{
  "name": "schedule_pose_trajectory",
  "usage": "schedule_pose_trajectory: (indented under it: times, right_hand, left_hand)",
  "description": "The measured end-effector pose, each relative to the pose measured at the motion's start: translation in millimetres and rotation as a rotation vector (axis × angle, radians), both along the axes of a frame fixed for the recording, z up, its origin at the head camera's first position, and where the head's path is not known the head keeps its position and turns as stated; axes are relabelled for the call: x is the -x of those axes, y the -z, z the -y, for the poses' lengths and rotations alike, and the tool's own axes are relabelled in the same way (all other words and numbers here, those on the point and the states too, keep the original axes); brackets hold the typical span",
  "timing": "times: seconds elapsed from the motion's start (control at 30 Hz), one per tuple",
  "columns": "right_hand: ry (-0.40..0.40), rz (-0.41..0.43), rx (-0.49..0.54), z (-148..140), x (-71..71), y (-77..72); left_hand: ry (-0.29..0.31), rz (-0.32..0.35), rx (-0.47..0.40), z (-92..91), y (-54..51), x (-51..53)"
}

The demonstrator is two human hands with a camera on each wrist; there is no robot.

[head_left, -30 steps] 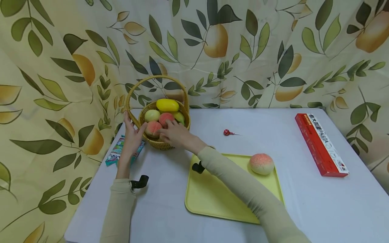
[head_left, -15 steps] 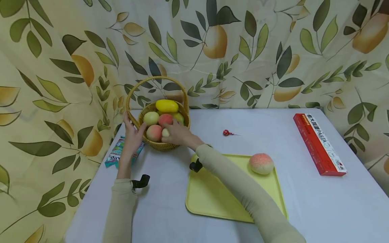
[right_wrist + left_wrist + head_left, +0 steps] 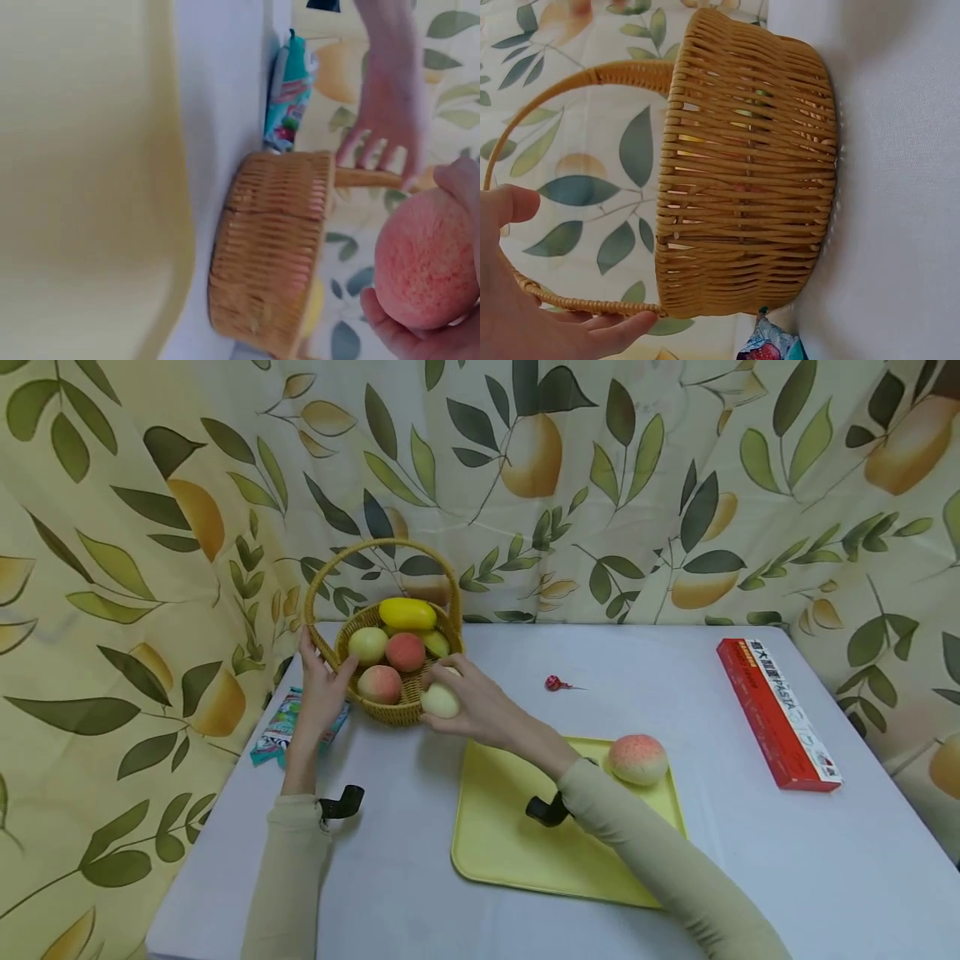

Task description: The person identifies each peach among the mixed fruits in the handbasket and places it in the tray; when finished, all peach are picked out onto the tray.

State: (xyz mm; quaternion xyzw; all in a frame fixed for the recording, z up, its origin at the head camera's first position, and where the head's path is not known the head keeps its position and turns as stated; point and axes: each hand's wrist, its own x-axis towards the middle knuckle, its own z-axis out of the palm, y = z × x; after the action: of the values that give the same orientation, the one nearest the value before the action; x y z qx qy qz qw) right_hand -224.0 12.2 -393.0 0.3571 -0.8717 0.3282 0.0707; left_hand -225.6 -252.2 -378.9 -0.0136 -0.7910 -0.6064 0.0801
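In the head view my right hand [image 3: 491, 710] grips a peach [image 3: 440, 701] just above the basket's right front rim. Its pink side fills the space between thumb and fingers in the right wrist view, where the peach [image 3: 426, 259] is large. My left hand [image 3: 321, 689] touches the left side of the wicker basket [image 3: 393, 714]. Fairly straight fingers lie along the base of the handle [image 3: 592, 305] in the left wrist view, the thumb apart from it. Inside the basket are two more peaches [image 3: 380, 684], a pale green round fruit [image 3: 367, 646] and a yellow oblong fruit [image 3: 407, 613].
A yellow tray [image 3: 517, 860] lies front centre, bearing another peach [image 3: 638, 759]. Behind it is a red lollipop [image 3: 553, 682]. The red pasta box [image 3: 776, 714] lies at the right. A teal snack bag [image 3: 281, 727] sits beside the left forearm, near the table's left edge.
My right hand has taken a peach from among the fruit and lifted it toward the basket's right rim. The left hand keeps its place at the handle.
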Motion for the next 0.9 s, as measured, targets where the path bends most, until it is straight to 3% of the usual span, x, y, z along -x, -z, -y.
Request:
schedule_pose_trajectory:
  times: [0.27, 0.47, 0.7, 0.9]
  right_hand:
    - [0.050, 0.011, 0.035, -64.5, -51.6, -6.8]
    - [0.122, -0.108, -0.017, -112.1, -77.3, 2.1]
    - [0.316, -0.085, -0.018, -165.2, -116.4, 20.7]
    - [0.494, -0.046, -0.035, -202.5, -147.1, 20.7]
  left_hand:
    - [-0.003, -0.012, 0.011, -3.2, 3.9, -1.3]
    - [-0.008, -0.020, 0.022, -1.5, 0.7, -1.4]
    - [-0.012, -0.022, 0.010, 0.4, 3.6, 1.9]
    - [-0.027, -0.038, 0.018, 9.9, 25.0, 14.4]
